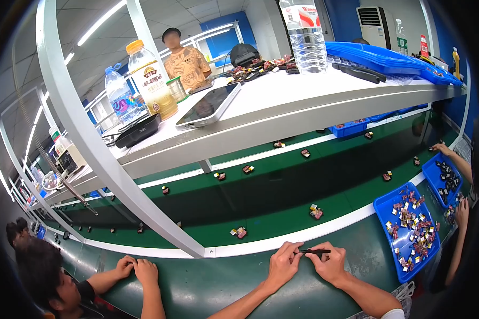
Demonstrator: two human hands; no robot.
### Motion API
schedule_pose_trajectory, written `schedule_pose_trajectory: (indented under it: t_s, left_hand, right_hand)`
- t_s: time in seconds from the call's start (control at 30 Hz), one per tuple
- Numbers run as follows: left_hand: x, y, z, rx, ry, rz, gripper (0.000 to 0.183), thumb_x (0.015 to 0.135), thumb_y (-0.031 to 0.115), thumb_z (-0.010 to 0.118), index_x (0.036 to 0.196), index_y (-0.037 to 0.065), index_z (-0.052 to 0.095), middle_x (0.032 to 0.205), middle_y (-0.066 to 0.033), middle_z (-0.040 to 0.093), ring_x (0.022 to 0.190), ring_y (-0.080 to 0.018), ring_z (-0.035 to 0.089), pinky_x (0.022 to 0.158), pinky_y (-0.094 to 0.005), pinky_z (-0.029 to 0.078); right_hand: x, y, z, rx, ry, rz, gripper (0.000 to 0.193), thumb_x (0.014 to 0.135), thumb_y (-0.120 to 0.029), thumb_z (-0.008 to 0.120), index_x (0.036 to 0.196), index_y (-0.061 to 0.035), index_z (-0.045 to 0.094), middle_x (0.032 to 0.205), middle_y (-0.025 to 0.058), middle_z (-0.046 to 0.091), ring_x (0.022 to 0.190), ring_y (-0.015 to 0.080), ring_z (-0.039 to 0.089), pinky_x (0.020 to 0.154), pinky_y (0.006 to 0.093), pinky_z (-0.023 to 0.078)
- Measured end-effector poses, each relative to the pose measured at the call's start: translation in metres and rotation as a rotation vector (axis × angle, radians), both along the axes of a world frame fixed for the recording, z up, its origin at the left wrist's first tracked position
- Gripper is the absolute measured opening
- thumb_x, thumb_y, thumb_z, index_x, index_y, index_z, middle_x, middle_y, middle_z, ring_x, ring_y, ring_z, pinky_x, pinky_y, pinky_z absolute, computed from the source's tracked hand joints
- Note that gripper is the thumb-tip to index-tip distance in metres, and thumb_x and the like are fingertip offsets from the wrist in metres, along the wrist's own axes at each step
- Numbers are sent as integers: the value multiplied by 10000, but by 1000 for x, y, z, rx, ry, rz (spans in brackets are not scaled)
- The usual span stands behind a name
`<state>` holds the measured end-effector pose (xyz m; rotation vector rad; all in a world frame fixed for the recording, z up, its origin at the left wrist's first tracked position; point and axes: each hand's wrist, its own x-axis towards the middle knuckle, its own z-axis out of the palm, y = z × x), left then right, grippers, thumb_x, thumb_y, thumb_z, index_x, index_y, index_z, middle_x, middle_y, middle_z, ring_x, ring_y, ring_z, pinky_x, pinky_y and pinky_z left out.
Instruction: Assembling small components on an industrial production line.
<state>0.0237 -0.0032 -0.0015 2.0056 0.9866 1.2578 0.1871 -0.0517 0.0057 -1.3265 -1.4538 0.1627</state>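
Observation:
Over the near edge of the green bench, my left hand [283, 264] and my right hand [329, 264] meet with their fingers pinched together. Between them is a thin black part [318, 251], which looks like a short dark stick; its exact kind is too small to tell. The right fingers grip its length, while the left fingertips close on its left end. Just beyond my hands runs the white rail [295, 234]. On the conveyor belt past it lie small dark-red and black pieces with pale tags, such as one piece [240, 232] and another piece [316, 212].
A blue tray [378, 210] of tagged pieces stands at my right, beside a second blue tray [429, 173] with black parts. One person's hand [462, 212] is there; another person's hands [137, 268] work at left. Overhead, a shelf [261, 118] and white post [122, 178] cross the view.

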Motion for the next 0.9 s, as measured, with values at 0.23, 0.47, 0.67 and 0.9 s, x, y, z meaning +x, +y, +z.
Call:
schedule_pose_trajectory:
  t_s: [0.23,0.47,0.67,0.9]
  left_hand:
    - [-1,0,-1,-6,-1,-1,343,836,-38,738,1164,61,715,877,-67,627,565,-167,569,539,-316,474]
    - [-2,-1,1,-12,19,8,345,832,-46,733,1160,60,715,876,-67,628,568,-164,569,541,-316,476]
    - [-1,-3,0,-7,10,5,346,830,-46,733,1159,61,716,883,-67,633,570,-165,571,543,-316,478]
    - [1,7,-7,86,-7,-4,344,803,-93,727,1126,25,727,853,-73,625,563,-132,538,539,-281,458]
  right_hand:
    - [-1,0,1,-10,-5,0,189,761,-132,867,858,-76,715,471,3,469,387,127,456,423,289,362]
    - [-2,1,-1,-4,-2,10,194,762,-135,869,859,-75,712,471,6,474,388,130,460,422,291,361]
    - [-1,-4,3,-1,-18,8,198,760,-135,870,859,-75,710,471,7,478,390,127,465,425,288,365]
    - [0,5,2,71,-22,44,181,764,-70,866,845,-23,712,635,53,679,421,58,473,421,246,367]
